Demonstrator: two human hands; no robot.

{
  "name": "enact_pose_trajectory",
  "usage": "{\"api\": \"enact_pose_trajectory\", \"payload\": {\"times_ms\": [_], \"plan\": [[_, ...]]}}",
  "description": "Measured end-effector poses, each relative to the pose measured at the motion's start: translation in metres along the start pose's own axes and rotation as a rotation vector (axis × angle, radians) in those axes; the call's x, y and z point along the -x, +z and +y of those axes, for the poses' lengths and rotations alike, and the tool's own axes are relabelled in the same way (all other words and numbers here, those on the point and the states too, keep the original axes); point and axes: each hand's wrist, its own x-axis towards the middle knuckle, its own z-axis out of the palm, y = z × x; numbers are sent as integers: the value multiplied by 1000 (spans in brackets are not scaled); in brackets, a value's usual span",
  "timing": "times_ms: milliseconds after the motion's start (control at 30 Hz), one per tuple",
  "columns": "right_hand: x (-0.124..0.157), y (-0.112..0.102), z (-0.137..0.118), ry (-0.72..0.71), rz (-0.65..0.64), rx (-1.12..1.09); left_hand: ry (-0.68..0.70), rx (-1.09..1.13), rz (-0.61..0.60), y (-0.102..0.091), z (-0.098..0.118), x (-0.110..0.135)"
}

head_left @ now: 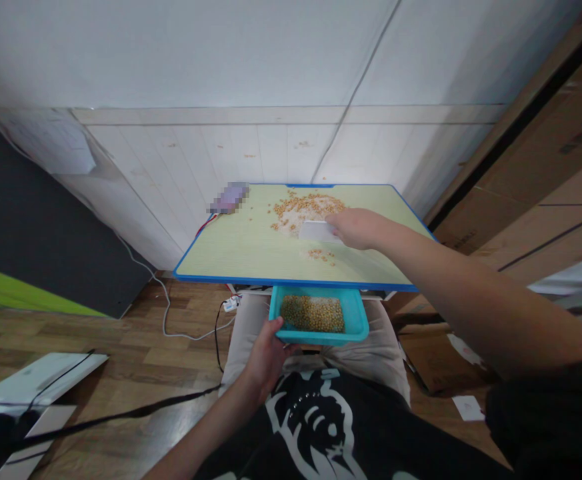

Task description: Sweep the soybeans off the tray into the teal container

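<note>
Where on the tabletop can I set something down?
The best room is the left front of the tabletop, between the pixelated object, yellow kernels and blue front edge. A smaller bare patch lies back right, between the kernels and right forearm. The middle is crowded with kernels, white grains and the white card in the right hand.

The left hand [267, 352] holds a turquoise tray [359, 325] at the table [221, 250]'s near edge; the right hand [355, 228], a flat white piece [317, 232].

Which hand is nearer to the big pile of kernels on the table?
Right. The right hand is at the near right edge of the pile; the left hand is farther, off the table, holding the turquoise tub.
</note>
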Motion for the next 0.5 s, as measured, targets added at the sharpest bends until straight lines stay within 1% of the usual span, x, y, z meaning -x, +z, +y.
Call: {"api": "enact_pose_trajectory", "payload": {"times_ms": [300,500], "plan": [[8,8,3,-51,23,-28,-9,5,17,1,1,0],[19,8,1,-54,17,-33,3,20,8,0,1,-1]]}}
